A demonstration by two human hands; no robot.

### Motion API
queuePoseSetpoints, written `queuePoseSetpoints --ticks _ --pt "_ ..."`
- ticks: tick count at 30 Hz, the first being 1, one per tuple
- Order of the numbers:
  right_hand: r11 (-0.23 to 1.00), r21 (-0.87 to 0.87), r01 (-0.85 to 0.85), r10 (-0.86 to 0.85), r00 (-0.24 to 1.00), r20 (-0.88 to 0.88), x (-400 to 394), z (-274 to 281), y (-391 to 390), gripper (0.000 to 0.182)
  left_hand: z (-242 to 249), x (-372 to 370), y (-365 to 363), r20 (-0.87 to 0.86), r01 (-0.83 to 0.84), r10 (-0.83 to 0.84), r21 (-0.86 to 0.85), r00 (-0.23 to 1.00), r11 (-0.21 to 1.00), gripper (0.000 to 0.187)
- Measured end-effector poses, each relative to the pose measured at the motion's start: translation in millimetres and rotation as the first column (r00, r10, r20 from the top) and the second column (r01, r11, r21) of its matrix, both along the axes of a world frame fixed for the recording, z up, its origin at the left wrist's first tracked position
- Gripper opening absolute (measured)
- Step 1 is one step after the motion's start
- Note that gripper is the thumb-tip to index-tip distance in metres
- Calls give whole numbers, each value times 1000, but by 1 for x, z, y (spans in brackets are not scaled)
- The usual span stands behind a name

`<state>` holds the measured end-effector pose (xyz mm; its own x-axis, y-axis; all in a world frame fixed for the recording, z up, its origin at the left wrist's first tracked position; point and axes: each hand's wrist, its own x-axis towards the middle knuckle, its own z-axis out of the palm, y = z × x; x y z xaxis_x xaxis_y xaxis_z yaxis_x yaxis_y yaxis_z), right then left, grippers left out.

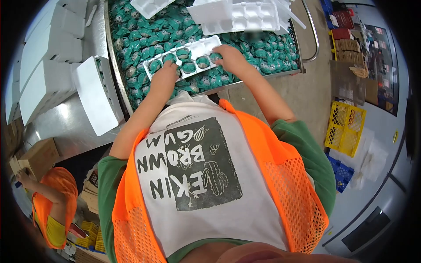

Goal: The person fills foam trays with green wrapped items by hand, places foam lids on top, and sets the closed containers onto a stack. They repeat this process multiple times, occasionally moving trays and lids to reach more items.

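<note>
A white egg carton (209, 44) lies tilted on a heap of eggs in green plastic wrap (149, 33). Several wrapped eggs (188, 67) sit in its cups, and some cups at its upper right hold none. My left hand (164, 81) reaches over the carton's left half, its fingers closed on a wrapped egg (169, 57) at a cup. At the right end, my right hand (230, 60) has its thumb and fingers closed round another wrapped egg (215, 56) by the carton's edge. Both palms are hidden.
A metal-rimmed cart (302, 65) with a bar handle holds the heap. Open white cartons (254, 15) lie at its far side. Stacked white cartons (52, 79) stand on the steel table (66, 140) at left. A co-worker (57, 197) handles a cardboard box (40, 158). Yellow crate (345, 128) stands right.
</note>
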<state>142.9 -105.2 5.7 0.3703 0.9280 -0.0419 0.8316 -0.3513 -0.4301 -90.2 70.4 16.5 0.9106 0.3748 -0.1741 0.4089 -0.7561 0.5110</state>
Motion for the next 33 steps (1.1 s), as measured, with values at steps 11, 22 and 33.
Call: queuePoseSetpoints --ticks 11,22,33 --pt "889 -168 425 -456 792 -406 77 -3 -1 21 -1 2 1 -8 7 -7 -26 1000 1000 28" --pt "868 -68 492 -497 854 -154 93 -129 -28 66 0 3 -1 -18 9 -9 -24 1000 1000 29" --pt "811 -196 551 -168 -101 -981 106 -18 -75 31 -2 2 -1 17 -2 3 -32 1000 999 29"
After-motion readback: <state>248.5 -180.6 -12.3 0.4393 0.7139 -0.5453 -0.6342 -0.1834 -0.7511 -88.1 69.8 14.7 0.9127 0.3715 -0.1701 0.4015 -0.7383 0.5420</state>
